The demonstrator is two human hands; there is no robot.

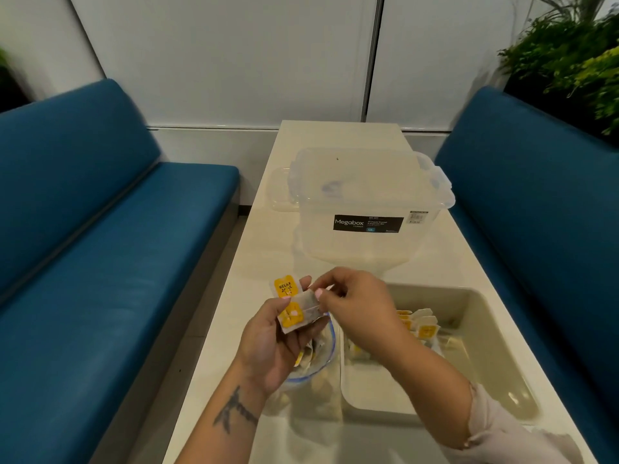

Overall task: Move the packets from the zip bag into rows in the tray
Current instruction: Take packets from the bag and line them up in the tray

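Above the zip bag [315, 360], packets [294, 309] pinched by both hands, left [271, 346], right [355, 306].

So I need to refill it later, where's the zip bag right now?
In the head view, the zip bag stands open on the table just left of the tray, directly under the left hand.

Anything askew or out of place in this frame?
The packets in the tray lie in a loose, overlapping cluster at its far end, not clear rows. Nothing looks spilled or damaged.
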